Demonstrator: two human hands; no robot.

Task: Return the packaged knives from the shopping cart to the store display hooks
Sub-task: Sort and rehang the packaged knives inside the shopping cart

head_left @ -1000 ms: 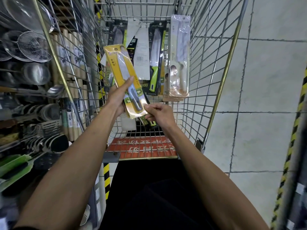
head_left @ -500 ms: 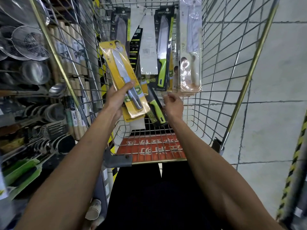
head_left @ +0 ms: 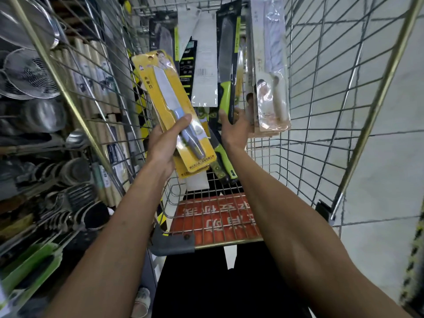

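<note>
My left hand (head_left: pixel 165 143) grips a yellow-carded packaged knife (head_left: pixel 169 104) with a blue handle, tilted up over the shopping cart (head_left: pixel 321 92); a second yellow card lies behind it. My right hand (head_left: pixel 232 129) holds the lower end of a black packaged knife with a green handle (head_left: pixel 226 72) that stands upright in the cart. Beside it stands a clear pack with a white-handled knife (head_left: pixel 270 72). Another green-handled knife (head_left: pixel 220 157) lies lower in the cart. No display hooks for knives are visible.
Store shelving (head_left: pixel 39 111) at the left carries wire strainers, ladles and metal bowls. More dark and white knife cards (head_left: pixel 202 65) lean at the cart's far end. A red panel (head_left: pixel 213 219) sits in the cart's near seat. Tiled floor lies to the right.
My right hand left the yellow package, reached forward into the cart and took hold of the black pack with the green-handled knife. My left hand lifted the yellow package slightly.
</note>
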